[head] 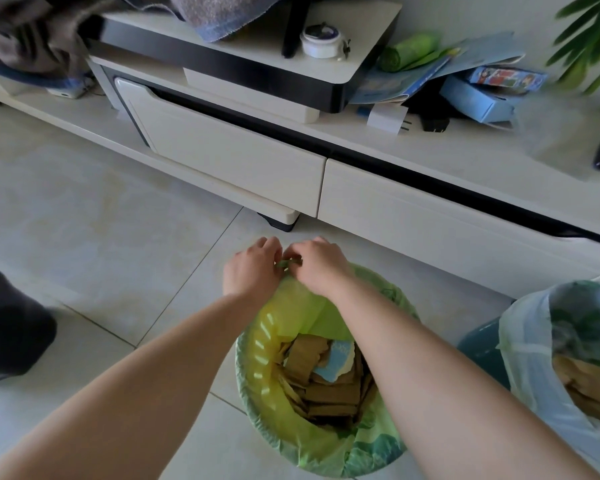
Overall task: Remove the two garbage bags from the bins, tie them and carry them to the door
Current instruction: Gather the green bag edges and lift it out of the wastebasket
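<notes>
green bag (284,318) | left hand (250,268), right hand (321,265) pinch rim | box (506,80) print blurred

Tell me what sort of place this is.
Most likely a home living room: a low white media cabinet with drawers, a tiled floor, a houseplant and a teal bin. The left hand and right hand pinch a green garbage bag.
</notes>
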